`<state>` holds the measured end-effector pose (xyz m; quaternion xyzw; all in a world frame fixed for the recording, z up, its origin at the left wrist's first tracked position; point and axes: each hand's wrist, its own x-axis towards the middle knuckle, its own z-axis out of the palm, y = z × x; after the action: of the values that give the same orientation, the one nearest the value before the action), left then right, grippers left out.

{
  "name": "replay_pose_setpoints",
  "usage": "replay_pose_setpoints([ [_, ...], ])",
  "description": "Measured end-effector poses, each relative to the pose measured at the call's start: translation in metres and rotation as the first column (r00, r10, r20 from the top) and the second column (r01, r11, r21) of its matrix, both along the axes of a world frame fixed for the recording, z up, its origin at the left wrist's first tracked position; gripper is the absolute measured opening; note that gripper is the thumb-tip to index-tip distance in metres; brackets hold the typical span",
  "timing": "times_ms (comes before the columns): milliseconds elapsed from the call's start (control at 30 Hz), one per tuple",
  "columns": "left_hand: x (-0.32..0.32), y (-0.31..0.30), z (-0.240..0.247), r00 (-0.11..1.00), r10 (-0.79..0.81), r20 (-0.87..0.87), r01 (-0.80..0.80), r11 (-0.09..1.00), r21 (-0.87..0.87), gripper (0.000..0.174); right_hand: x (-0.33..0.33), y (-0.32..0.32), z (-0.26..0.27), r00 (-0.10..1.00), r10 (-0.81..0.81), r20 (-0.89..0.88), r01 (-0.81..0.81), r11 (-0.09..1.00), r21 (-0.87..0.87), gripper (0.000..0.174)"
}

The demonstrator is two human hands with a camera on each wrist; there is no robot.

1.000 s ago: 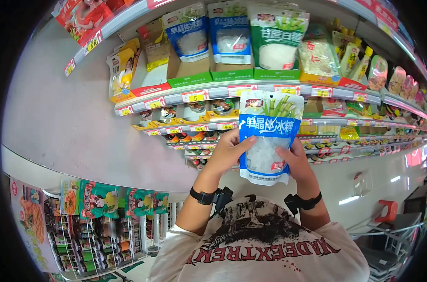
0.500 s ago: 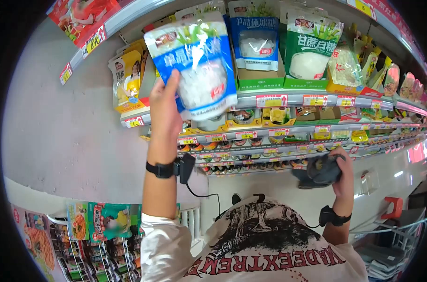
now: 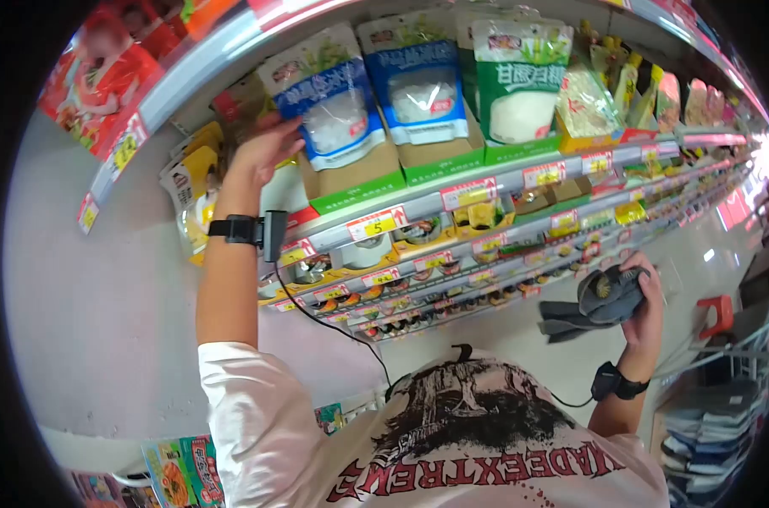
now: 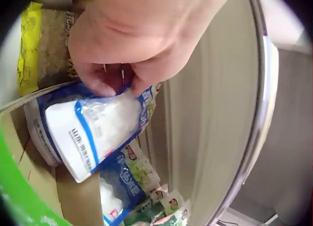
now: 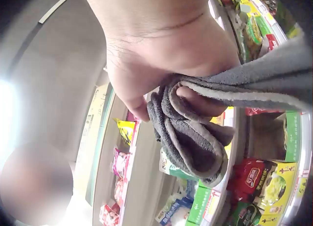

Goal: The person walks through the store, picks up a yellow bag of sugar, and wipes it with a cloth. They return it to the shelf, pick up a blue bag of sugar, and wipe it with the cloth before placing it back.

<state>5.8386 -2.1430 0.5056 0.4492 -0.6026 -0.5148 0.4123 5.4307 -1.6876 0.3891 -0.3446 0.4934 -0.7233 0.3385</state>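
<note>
The left hand (image 3: pixel 264 152) grips the side edge of a blue and white pouch (image 3: pixel 335 118) standing in a green-edged carton on the upper shelf. In the left wrist view, the thumb and fingers of the left hand (image 4: pixel 134 45) pinch that pouch (image 4: pixel 105 123), with another blue pouch behind it. Low at the right, the right hand (image 3: pixel 645 300) holds a bunched dark grey cloth (image 3: pixel 609 296). The right wrist view shows the cloth (image 5: pixel 188 133) folded around the fingers of the right hand (image 5: pixel 166 60).
Beside the gripped pouch stand a second blue pouch (image 3: pixel 418 89) and a green one (image 3: pixel 522 93). Yellow packs (image 3: pixel 202 182) are at the shelf's left end. A price rail (image 3: pixel 435 199) runs along the front, lower shelves beneath. A red stool (image 3: pixel 715 316) stands at the right.
The pouch, first held in both hands, has gone up and back into the shelf carton in the left hand. The right hand has left it and now holds the grey cloth off to the right.
</note>
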Motion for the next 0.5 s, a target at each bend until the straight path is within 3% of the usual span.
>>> replay_pose_setpoints([
  [100,0.005,-0.012,0.007,0.977,-0.020,0.213,0.037,0.996,-0.077,0.025,0.016,0.001,0.005,0.998,0.050,0.026,-0.051,0.999,0.017,0.041],
  [200,-0.001,-0.022,0.010,0.907,0.067,0.415,0.058,0.958,-0.282,0.020,0.024,0.000,-0.007,0.996,0.050,0.070,-0.054,0.997,0.047,0.037],
  [300,0.000,-0.034,0.012,0.693,0.317,0.647,0.171,0.800,-0.575,0.035,0.027,-0.006,-0.012,0.997,0.067,0.033,-0.070,0.992,0.101,0.032],
  [400,0.001,-0.034,0.016,0.664,0.355,0.657,0.153,0.797,-0.585,0.046,0.033,-0.009,-0.006,0.996,0.075,-0.043,-0.069,0.988,0.140,0.031],
  [500,-0.004,-0.005,0.035,0.485,0.456,0.747,0.185,0.781,-0.597,0.044,0.031,-0.007,-0.006,0.992,0.103,-0.070,-0.092,0.984,0.153,0.037],
])
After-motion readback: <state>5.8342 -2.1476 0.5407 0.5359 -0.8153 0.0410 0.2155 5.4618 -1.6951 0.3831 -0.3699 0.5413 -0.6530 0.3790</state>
